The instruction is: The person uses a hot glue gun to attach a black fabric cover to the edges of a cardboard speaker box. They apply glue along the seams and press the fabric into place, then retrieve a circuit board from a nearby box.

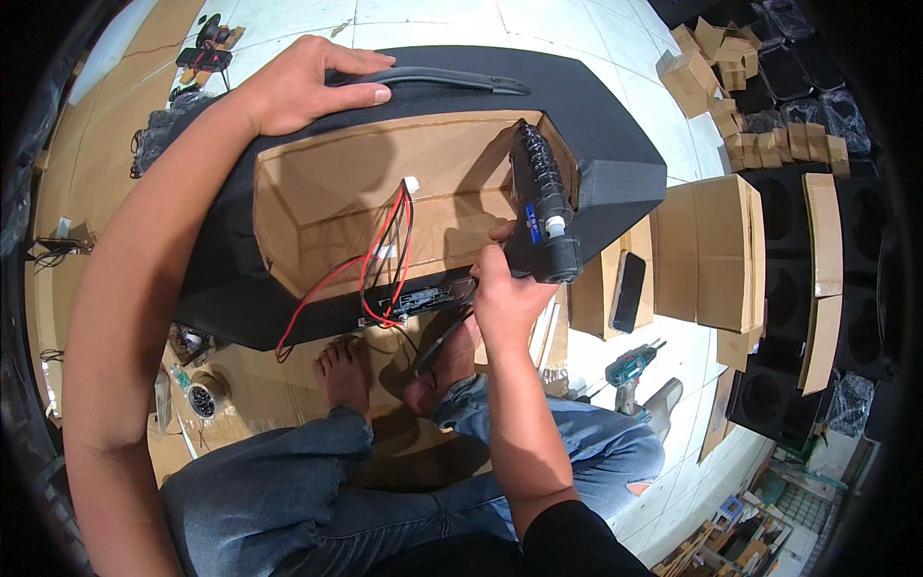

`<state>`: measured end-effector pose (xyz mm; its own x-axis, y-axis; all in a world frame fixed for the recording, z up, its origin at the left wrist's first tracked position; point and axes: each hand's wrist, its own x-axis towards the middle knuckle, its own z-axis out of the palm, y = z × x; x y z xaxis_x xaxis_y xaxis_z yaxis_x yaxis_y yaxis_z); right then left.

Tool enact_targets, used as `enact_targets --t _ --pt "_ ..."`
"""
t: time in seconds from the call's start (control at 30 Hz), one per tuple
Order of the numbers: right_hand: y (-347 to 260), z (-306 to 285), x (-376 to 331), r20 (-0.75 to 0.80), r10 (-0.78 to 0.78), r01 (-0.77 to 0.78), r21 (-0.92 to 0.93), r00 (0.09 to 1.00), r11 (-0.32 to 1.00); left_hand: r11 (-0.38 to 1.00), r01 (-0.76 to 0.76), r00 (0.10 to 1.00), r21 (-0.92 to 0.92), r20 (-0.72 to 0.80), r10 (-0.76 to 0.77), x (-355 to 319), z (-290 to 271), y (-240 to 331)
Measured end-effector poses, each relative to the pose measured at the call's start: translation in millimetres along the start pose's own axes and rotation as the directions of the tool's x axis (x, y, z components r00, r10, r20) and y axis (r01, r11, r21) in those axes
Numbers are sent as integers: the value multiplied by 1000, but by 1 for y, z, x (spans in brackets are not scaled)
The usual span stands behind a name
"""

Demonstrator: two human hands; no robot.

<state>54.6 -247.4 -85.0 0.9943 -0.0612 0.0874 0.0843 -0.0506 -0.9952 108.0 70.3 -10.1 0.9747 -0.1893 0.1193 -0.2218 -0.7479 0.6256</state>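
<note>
A black speaker cabinet (615, 144) lies across in front of me, its open side showing a bare brown interior (327, 202). My left hand (308, 87) is closed around one end of the grey strap handle (452, 77) on the far edge. My right hand (510, 279) grips a black flat piece with a ribbed, shiny tube (543, 173) along it, partly inside the opening at the right. It has a blue label and a white part; its exact kind is unclear. Red and black wires (365, 264) run from inside over the near edge, beside a small circuit panel (423, 298).
Cardboard boxes (707, 250) and a smartphone (628, 291) are at the right. A teal cordless drill (630, 370) lies on the tiled floor. A tape roll (204, 396) sits at the left near my feet. More black cabinets (769, 298) line the far right.
</note>
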Motion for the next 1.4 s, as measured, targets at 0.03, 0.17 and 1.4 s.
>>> enact_targets --t 0.03,0.17,1.4 --pt "-1 0 -1 11 13 -12 -22 1000 1000 1000 2 1000 -8 -2 -2 0 0 0" --pt "-3 0 1 -5 23 -23 -38 1000 999 999 -42 997 10 -63 43 -1 3 -6" --pt "1 0 -1 33 -239 235 -342 971 910 999 -42 998 27 -54 44 0 3 -7"
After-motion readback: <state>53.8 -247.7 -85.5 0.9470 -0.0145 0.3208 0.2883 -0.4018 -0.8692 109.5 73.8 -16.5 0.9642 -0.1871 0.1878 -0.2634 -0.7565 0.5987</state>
